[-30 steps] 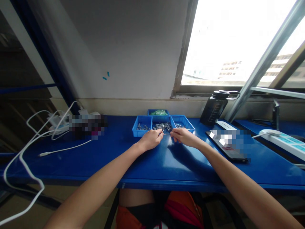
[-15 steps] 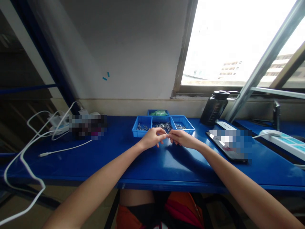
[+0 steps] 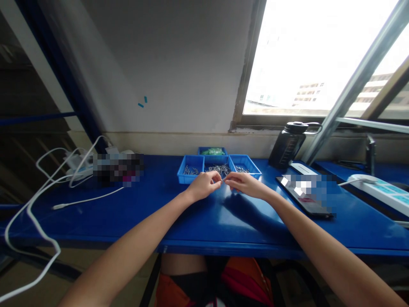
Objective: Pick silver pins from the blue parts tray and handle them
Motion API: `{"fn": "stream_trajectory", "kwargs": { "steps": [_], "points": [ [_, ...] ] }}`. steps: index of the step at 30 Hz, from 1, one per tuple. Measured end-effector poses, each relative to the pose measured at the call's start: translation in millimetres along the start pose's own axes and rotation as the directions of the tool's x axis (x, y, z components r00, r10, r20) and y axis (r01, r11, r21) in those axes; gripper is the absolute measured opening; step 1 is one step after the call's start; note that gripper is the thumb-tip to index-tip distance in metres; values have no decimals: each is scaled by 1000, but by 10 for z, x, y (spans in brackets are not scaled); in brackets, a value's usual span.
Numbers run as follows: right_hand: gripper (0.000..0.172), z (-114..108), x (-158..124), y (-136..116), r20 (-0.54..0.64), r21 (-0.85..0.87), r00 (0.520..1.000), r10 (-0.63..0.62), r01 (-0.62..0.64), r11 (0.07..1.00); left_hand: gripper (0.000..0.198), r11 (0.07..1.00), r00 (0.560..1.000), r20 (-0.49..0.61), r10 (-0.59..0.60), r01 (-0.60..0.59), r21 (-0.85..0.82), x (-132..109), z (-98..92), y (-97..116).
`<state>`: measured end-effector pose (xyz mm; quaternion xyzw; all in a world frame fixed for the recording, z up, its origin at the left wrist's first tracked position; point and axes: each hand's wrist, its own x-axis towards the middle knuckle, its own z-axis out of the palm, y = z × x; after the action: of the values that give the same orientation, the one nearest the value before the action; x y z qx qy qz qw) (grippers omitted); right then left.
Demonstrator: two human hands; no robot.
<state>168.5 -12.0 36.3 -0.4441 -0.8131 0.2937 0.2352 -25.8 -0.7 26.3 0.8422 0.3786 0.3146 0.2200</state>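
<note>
My left hand (image 3: 206, 185) is closed in a pinch just in front of the blue bins. My right hand (image 3: 244, 184) faces it, thumb and fingers also pinched together. A tiny thin piece, perhaps metal, shows between the two sets of fingertips, too small to name. Behind my hands, the left blue bin (image 3: 185, 179) holds several loose screw-like metal pieces (image 3: 191, 171). More slender metal pieces (image 3: 220, 169) lie heaped in the middle bin, whose front is partly hidden by my fingers. The right blue bin (image 3: 245, 159) has some small metal pieces (image 3: 241, 169) too.
A back bin (image 3: 200, 150) contains green packets (image 3: 212, 151). To the right stand a black bottle (image 3: 287, 145), a dark tablet-like device (image 3: 306, 198) and a white power strip (image 3: 383, 189). White cables (image 3: 41, 230) spread across the left side of the blue table (image 3: 153, 213).
My fingertips, close together before, have drawn slightly apart. A sliver of something small is now visible in the gap. The bins have stayed put.
</note>
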Motion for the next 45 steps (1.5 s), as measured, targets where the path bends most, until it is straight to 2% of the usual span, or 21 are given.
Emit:
{"fn": "stream_trajectory", "kwargs": {
  "steps": [9,14,30,45],
  "points": [
    [33,20,9,51,-1,-93,1000,-26,26,995,20,995,999,53,9,-14,98,-15,-14,5],
    [28,-33,3,47,-50,-162,997,-53,44,986,23,989,997,70,-23,12,148,-15,-17,-1],
    [20,-68,19,107,-134,-352,988,-82,30,936,28,979,998,62,-8,-4,202,-22,-29,-1],
    [14,-41,27,145,-116,-310,992,-48,10,951,23,961,996,72,-45,23,277,-28,-40,9]
  ]
}}
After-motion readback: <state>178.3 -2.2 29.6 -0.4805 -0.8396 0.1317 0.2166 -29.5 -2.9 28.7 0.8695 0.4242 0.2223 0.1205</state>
